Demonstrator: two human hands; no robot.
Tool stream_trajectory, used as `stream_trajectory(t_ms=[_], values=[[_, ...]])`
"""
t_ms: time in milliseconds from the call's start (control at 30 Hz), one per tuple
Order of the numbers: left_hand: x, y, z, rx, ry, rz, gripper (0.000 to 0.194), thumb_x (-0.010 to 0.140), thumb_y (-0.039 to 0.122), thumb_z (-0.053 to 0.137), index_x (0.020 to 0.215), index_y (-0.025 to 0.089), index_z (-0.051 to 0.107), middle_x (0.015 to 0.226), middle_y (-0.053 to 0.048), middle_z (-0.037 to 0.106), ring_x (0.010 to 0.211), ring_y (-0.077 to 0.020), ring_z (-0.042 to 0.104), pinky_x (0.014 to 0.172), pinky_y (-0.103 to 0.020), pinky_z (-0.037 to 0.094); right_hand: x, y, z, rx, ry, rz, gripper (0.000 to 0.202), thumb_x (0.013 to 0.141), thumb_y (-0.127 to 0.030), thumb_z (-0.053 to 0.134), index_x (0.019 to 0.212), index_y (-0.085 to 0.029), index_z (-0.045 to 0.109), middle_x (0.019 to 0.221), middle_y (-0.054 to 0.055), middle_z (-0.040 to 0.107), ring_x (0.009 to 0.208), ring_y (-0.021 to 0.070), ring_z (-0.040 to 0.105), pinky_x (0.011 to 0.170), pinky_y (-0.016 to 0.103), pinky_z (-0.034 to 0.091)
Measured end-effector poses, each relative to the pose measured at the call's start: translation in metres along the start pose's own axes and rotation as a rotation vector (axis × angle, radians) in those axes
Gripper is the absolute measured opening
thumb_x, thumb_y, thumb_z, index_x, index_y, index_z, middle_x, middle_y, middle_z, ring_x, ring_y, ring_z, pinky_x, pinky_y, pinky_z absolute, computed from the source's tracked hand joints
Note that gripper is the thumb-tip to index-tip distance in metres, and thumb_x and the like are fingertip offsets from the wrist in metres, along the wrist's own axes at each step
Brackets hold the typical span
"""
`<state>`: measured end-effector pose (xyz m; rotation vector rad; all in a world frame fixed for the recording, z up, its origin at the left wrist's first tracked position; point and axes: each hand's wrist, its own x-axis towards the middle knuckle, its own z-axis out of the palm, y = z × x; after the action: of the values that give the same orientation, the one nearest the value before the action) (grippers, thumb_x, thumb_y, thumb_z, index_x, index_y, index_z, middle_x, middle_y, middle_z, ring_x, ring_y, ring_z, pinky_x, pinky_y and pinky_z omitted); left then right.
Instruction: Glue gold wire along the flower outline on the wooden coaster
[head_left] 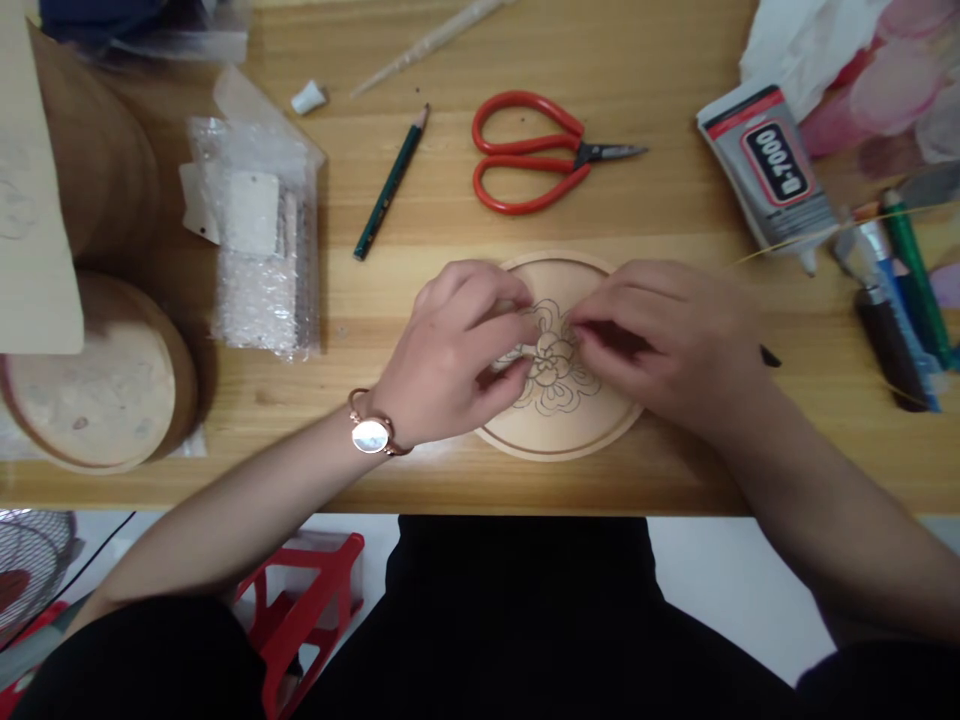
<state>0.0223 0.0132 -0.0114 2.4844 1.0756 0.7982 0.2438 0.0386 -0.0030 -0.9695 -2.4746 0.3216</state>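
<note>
Above the round wooden plaque (pixel 559 440), your left hand (pixel 454 350) and right hand (pixel 667 335) face each other

You have the plaque near the front edge of the wooden table (pixel 442 220), beneath both hands, with its drawn flower (pixel 553 365) showing between your fingertips. Being round, the plaque gives you no long axis to go by; what matters, I'd judge, is the narrow gap over the flower's middle. Your left fingertips lie just left of that middle, thumb and forefinger bowed apart along their length. Your right fingertips sit over the upper right petals, thumb and forefinger drawn close together. Neither hand is clearly nearer. I cannot tell whether either pinches anything (a thin yellow strand (pixel 757 256) runs off rightward beside your right hand, but its near end is lost to view). Beyond the plaque lie your red-handled scissors (pixel 579 154) and dark green pencil (pixel 390 188), with the B-7000 glue tube (pixel 772 170) farther right
</note>
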Motion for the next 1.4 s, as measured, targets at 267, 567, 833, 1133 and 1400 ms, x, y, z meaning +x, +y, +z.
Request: stream_trajectory(t_ms=[267,567,833,1133,1400], values=[[-0.001,-0.001,0.002,-0.003,0.006,-0.001,0.015,0.084,0.025,0.063,0.099,0.026,0.060,0.109,-0.008,0.064,0.106,-0.0263,0.058,0.090,-0.047,0.050,0.000,0.003,0.002,-0.038,0.010,-0.075,0.012,0.089,-0.019,0.055,0.081,-0.020,0.066,0.078,0.003,0.067,0.074,0.0160,0.061,0.065,0.030,0.048],[-0.002,-0.003,0.003,0.003,0.013,0.009,0.016,0.085,0.026,0.062,0.101,0.028,0.059,0.111,-0.007,0.063,0.106,-0.0260,0.058,0.089,-0.047,0.050,0.002,0.003,0.002,-0.114,0.055,-0.129,0.012,0.089,-0.019,0.058,0.082,-0.018,0.066,0.075,0.003,0.065,0.071,0.0152,0.058,0.062,0.029,0.045],[-0.003,-0.003,0.003,0.005,-0.005,-0.002,0.014,0.088,0.028,0.059,0.102,0.029,0.058,0.112,-0.005,0.062,0.108,-0.0245,0.056,0.091,-0.047,0.049,0.002,0.003,0.003,-0.111,0.033,-0.115,0.015,0.092,-0.021,0.054,0.083,-0.021,0.066,0.076,0.001,0.065,0.073,0.0140,0.057,0.066,0.027,0.045],[-0.001,-0.003,0.002,-0.028,0.001,-0.009,0.012,0.086,0.027,0.060,0.098,0.026,0.062,0.110,-0.008,0.064,0.105,-0.0250,0.058,0.089,-0.047,0.050,0.003,0.003,-0.001,-0.004,0.048,-0.104,0.010,0.088,-0.017,0.056,0.084,-0.021,0.064,0.078,0.003,0.067,0.074,0.0151,0.059,0.067,0.028,0.048],[-0.001,0.009,-0.003,0.035,0.131,-0.010,0.008,0.083,0.024,0.060,0.090,0.023,0.062,0.104,-0.007,0.069,0.107,-0.0271,0.061,0.092,-0.048,0.051,0.004,-0.011,-0.006,-0.011,0.176,-0.015,0.006,0.083,-0.014,0.061,0.082,-0.021,0.060,0.073,0.004,0.066,0.066,0.0150,0.059,0.059,0.028,0.048]])
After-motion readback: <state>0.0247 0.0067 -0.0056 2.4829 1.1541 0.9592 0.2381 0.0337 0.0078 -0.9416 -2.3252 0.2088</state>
